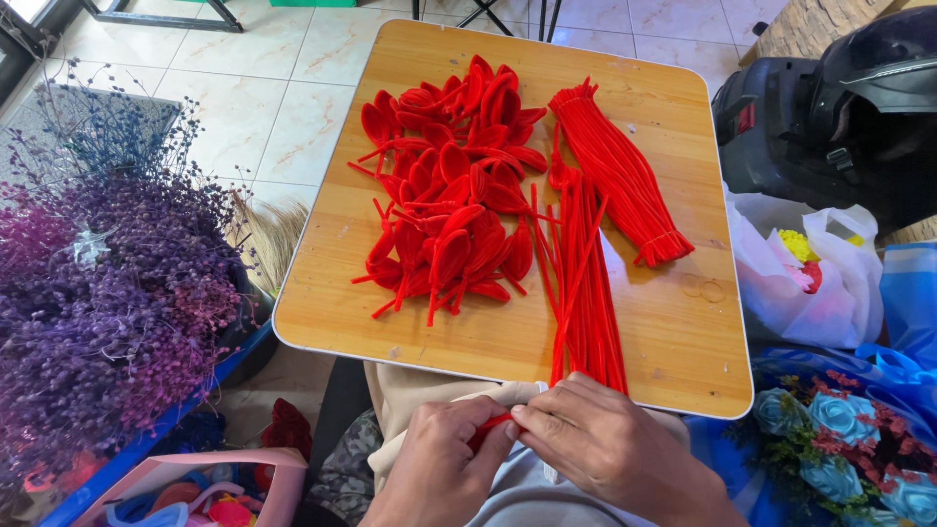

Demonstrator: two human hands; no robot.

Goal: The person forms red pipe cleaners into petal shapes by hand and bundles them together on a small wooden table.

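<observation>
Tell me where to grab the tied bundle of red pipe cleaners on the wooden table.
Grip the tied bundle of red fuzzy pipe cleaners around its thick middle, probably from above. It lies flat and slanted on the square wooden table, bound near its lower right end, so the stems should stay together.

I work in a home flower-craft space with a tiled floor (pixel 293 88). A small wooden table (pixel 673 342) holds red pipe cleaners (pixel 586 293); dried purple flowers (pixel 107 312) and blue artificial roses (pixel 839 415) flank it.

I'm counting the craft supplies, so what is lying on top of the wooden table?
On the wooden table lie a pile of red petal loops, a tied bundle of red stems and loose red stems. Whatever lies beneath the pile is hidden.
</observation>
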